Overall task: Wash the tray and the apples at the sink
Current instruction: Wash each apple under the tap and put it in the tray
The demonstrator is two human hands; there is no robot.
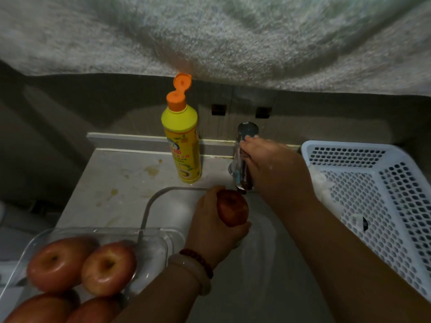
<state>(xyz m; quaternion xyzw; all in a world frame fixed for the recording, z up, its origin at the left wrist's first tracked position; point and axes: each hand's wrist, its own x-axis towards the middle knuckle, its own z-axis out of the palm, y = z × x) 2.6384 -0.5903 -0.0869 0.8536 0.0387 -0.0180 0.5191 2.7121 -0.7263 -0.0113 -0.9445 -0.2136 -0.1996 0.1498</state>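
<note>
My left hand (215,226) grips a red apple (232,210) over the sink (163,206), just below the spout of the chrome tap (243,159). My right hand (272,169) rests on the tap, its fingers curled round the lever. No water stream is plainly visible. A clear plastic tray (151,243) stands at the lower left on the sink's edge. It holds several red apples (107,268), wet and shiny.
A yellow dish-soap bottle (184,145) with its orange cap flipped open stands on the stained counter (112,183) behind the sink. A white perforated basket (377,194) sits to the right of the tap. The wall rises close behind.
</note>
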